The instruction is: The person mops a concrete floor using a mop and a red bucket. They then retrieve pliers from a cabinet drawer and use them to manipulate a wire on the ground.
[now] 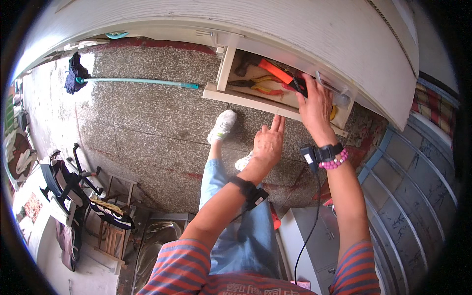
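An open drawer [253, 99] holds several tools. Inside lie a hammer with an orange handle [275, 71] and pliers with yellow-and-red handles [265, 88]. My right hand [317, 105] reaches in over the drawer front, thumb and fingers closed around a black-and-red object [299, 86] whose kind I cannot make out. Part of that object is hidden by the hand. My left hand [269, 145] is at the outer side of the drawer front, two fingers stretched out with their tips at its edge and the others bent. It holds nothing.
A pale cabinet top [295, 29] overhangs the drawer. A mop with a teal handle [142, 81] lies on the speckled floor at the left. Behind it to the lower left stand a black office chair [66, 184] and a wooden chair [112, 238]. A cable [309, 241] hangs from my right wrist.
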Tool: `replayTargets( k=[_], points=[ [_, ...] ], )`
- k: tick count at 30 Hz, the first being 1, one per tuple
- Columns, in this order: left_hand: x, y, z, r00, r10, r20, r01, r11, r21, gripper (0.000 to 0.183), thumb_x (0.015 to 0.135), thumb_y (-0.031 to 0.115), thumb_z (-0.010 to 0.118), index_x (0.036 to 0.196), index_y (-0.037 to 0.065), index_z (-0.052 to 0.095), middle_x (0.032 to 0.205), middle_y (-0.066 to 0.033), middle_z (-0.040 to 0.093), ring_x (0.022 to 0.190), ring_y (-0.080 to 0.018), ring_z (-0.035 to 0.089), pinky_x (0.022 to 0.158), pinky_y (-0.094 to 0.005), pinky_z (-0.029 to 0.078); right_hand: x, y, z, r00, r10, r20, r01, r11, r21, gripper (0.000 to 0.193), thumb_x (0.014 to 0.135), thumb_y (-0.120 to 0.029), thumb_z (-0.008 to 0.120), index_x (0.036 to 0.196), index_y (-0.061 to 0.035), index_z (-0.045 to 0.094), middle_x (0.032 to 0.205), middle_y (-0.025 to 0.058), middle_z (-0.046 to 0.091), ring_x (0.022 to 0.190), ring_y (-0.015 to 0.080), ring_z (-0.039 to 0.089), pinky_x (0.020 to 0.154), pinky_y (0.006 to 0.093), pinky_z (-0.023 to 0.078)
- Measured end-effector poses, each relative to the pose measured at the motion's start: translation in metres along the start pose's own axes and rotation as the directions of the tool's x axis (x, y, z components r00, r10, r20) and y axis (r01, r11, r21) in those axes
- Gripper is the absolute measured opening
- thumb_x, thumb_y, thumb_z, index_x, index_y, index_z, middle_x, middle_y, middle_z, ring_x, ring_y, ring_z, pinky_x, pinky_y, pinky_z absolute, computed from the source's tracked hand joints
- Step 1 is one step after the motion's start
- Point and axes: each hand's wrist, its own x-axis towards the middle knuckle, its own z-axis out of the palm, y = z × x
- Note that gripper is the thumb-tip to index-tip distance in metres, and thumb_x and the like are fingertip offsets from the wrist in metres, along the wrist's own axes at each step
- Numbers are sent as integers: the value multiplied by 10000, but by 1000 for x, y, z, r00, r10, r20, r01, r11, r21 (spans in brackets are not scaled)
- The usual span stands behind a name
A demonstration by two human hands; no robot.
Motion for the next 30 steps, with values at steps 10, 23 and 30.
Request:
replayTargets(
  k=[10,23,30],
  points=[
    [1,5,-8,1000,-13,22,13,1000,-2,765,742,69,571,1428,14,238,1419,-117,348,928,-270,566,827,-355,494,32,-27,19,883,-256,393,193,962,193,587,733,-163,729,1267,-115,490,963,130,613,864,305,614,771,396,496],
    [-2,4,-1,999,-20,-25,18,997,-73,820,712,59,604,1441,30,229,1507,-105,211,907,-255,573,779,-337,506,27,15,11,929,-113,351,32,973,228,306,859,-153,566,1161,-111,593,975,143,598,864,330,605,758,414,477],
    [-3,2,2,997,-30,-66,25,997,-78,823,706,47,610,1442,34,242,1532,-73,159,907,-249,570,762,-327,509,22,16,19,979,-89,184,137,953,-269,397,889,-150,536,1280,-207,496,994,137,579,857,339,605,753,450,489]
  ],
)
